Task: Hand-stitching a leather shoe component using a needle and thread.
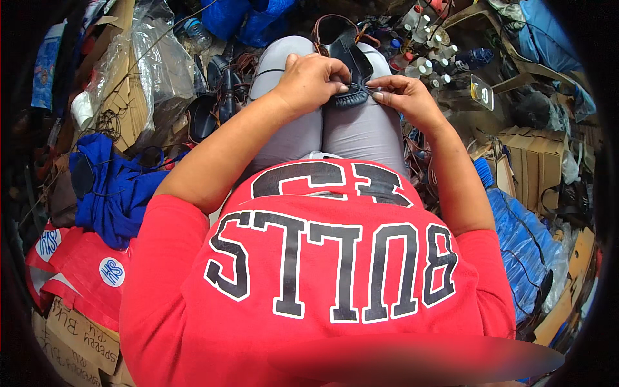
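A black shoe upper point(352, 61) with a puckered, stitched toe rests across my grey-trousered thighs, toe end nearest me. My left hand point(311, 80) is closed at the left side of the toe seam, thumb and fingers pinched together. A thin, needle-like piece shows at its fingertips, too small to name for sure. On the other side my right hand point(406, 100) pinches a fine strand or needle tip just beside the seam. The two sets of fingertips are a short way apart over the toe. A dark cord lies across my left thigh.
Dark shoes point(227, 90) lie left of my legs. Several capped bottles point(422, 66) stand at the far right. Blue cloth point(113, 187) and red bags point(90, 264) are heaped on the left. Cardboard point(532, 164) and blue plastic wrap point(516, 226) crowd the right.
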